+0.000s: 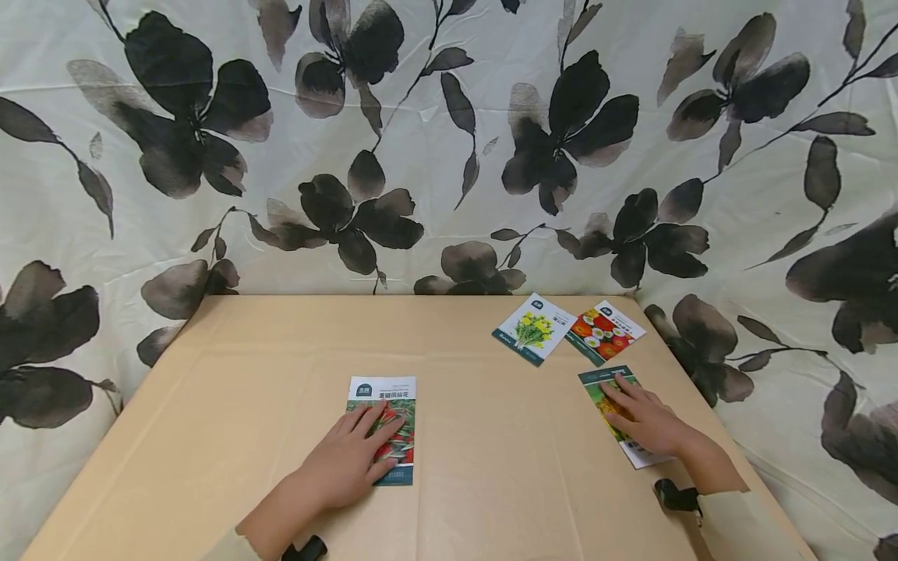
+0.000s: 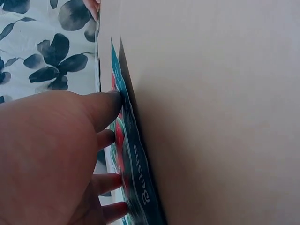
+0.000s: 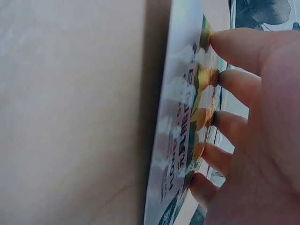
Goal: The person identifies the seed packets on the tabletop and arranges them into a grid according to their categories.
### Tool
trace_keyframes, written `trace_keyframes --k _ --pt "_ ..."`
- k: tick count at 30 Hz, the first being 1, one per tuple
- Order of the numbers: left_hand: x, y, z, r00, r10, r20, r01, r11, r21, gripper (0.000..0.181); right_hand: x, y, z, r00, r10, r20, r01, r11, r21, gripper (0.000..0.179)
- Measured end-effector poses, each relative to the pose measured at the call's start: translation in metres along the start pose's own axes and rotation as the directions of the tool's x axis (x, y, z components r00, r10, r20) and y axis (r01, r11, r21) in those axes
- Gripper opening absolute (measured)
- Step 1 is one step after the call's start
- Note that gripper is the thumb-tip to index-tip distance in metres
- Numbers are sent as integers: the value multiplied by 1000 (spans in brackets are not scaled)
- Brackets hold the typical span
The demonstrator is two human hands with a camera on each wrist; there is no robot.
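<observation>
Your left hand (image 1: 344,463) rests on the red-flowered packet (image 1: 403,411), fingers spread and extended over its picture, gripping nothing. That packet lies near you on the tabletop (image 1: 484,436), left of the middle, its white end pointing away from you and its teal end toward you; the left wrist view shows "Beishu" on the teal band. Your right hand (image 1: 652,425) lies with fingers stretched and apart on the yellow-flowered packet (image 1: 598,377), near the right edge. This one is slanted and turned the other way, white end toward you. Both wrist views are so oblique that you can't quite judge whether either packet sits fully flat. Beyond your right hand, at the far edge, lie the yellow-bouquet packet (image 1: 535,329) and, just to its right, the red-and-white-flowered packet (image 1: 606,333), both tilted.
</observation>
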State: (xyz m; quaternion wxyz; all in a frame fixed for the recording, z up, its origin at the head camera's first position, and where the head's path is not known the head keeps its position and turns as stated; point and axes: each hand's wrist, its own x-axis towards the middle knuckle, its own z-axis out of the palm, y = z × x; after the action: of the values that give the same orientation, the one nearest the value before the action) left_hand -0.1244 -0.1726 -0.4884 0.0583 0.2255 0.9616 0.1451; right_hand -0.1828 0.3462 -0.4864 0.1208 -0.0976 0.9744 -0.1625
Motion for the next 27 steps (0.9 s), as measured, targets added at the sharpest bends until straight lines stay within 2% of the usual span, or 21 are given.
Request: trace_keyframes --k 3,9,12,20,27 --pt "-2 -1 -4 1000 8 5 -8 1000 -10 58 0 2 0 1000 2 0 -2 1000 -3 71" --pt "-4 -12 0 998 37 -47 -39 999 -36 60 2 5 3 1000 11 0 -11 1000 -12 72" --pt "-4 -15 0 998 43 -53 -44 999 -31 61 2 5 3 1000 14 -2 -14 1000 -15 72" --pt "-6 -12 -14 999 37 10 -36 999 -27 64 1 4 2 1000 9 -6 -9 1000 -15 72" --pt "-8 -18 -13 999 30 14 -30 1000 -3 65 1 4 2 1000 11 -6 -11 1000 -8 72"
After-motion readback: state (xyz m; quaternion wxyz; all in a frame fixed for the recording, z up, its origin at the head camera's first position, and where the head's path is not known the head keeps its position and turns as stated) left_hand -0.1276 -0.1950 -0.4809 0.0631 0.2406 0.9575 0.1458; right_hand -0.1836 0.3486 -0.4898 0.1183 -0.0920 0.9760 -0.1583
